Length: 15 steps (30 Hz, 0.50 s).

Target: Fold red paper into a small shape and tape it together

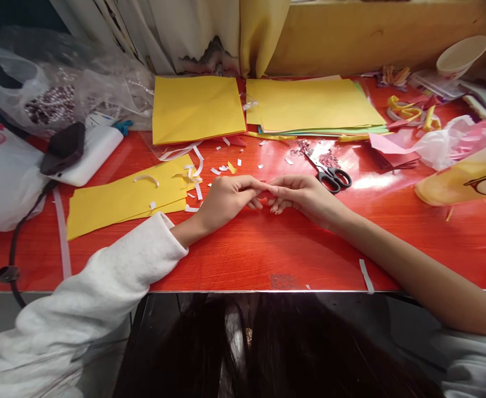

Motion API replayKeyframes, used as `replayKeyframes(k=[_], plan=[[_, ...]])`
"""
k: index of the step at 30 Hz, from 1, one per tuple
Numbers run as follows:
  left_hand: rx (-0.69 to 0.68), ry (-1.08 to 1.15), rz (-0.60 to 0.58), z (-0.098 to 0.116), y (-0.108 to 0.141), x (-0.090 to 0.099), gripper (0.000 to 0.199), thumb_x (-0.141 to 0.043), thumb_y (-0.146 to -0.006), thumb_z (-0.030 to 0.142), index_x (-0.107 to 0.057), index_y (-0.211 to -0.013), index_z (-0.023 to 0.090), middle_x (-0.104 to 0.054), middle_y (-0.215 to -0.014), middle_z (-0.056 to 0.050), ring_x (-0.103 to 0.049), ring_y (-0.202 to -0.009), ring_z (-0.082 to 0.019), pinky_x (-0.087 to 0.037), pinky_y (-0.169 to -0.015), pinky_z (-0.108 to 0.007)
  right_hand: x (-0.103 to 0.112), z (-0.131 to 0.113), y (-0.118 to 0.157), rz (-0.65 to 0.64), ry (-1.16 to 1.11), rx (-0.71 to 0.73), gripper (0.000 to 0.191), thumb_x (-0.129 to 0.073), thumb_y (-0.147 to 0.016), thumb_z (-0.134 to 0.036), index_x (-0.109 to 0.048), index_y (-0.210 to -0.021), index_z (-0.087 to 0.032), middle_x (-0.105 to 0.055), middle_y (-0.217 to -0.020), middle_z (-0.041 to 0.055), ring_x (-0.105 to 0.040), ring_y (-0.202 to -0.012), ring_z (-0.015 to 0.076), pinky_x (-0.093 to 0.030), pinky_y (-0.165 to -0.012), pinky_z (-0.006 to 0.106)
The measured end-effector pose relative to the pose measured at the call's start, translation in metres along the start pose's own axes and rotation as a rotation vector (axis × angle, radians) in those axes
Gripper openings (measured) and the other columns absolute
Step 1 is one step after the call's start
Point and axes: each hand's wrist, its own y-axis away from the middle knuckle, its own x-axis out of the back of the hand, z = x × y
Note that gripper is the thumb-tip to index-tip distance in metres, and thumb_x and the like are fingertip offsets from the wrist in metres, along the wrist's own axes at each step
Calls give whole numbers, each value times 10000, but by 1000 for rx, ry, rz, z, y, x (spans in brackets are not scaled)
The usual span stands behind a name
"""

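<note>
The person's two hands met just left of the scissors (pixel 321 169), above the red table (pixel 226 254). The left hand (pixel 235 199) had its thumb and index finger drawn together, the other fingers curled beneath, and its fingertips touched those of the right hand (pixel 299 193). The right hand was bent in the same way, thumb against the index finger and the remaining fingers loosely curled. Neither was clenched into a fist; whether something small was pinched between the fingertips could not be told. The scissors, black-handled, lay on the table just beyond the right hand, their blades pointing away from the person and to the left, beside a patch of dark reddish flecks (pixel 329 160). To the left of the scissors, past the left hand, curled white paper strips (pixel 199 190) lay over and beside long yellow paper pieces (pixel 131 193), and small white scraps (pixel 260 166) were scattered nearer to the scissors. Farther back than the scissors lay a yellow paper stack (pixel 197 108) on the left and a wider paper stack (pixel 309 105), yellow on top with green edges below. Pink paper (pixel 392 145) lay to the right of the scissors, with a pale cup (pixel 462 58) tilted farther back. Well to the left of the scissors, a dark device (pixel 65 146) rested on a white box-like object (pixel 94 157).
</note>
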Motion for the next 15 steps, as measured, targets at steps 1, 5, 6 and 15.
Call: replayKeyframes(k=[1, 5, 6, 15], plan=[[-11, -29, -4, 0, 0, 0, 201, -546, -831, 152, -712, -945, 148, -698, -736, -18, -672, -664, -98, -564, -679, -200, 0, 0, 0, 1, 13, 2, 259, -710, -783, -359, -676, -863, -115, -695, -717, 64, -645, -598, 106, -537, -592, 210], [11, 21, -61, 1, -3, 2, 189, -558, -843, 193, -688, -965, 130, -696, -797, -32, -673, -706, -104, -560, -698, -205, -1, 0, 0, 41, -30, 3, 229, -753, -736, -323, -675, -817, -124, -691, -701, 51, -639, -598, 105, -542, -592, 209], [28, 71, -75, 1, -4, 3, 183, -566, -847, 216, -678, -956, 121, -692, -820, -37, -676, -712, -108, -563, -687, -207, -1, -1, 0, 56, -41, 0, 226, -767, -718, -313, -675, -808, -127, -688, -692, 45, -637, -594, 106, -543, -589, 210], [217, 288, -68, 0, -10, 2, 103, -590, -852, 190, -574, -841, 89, -658, -668, -24, -660, -546, -102, -537, -524, -173, -1, 4, -1, 77, -1, 56, 223, -731, -755, -332, -683, -859, -140, -693, -757, 41, -649, -646, 109, -544, -668, 242]])
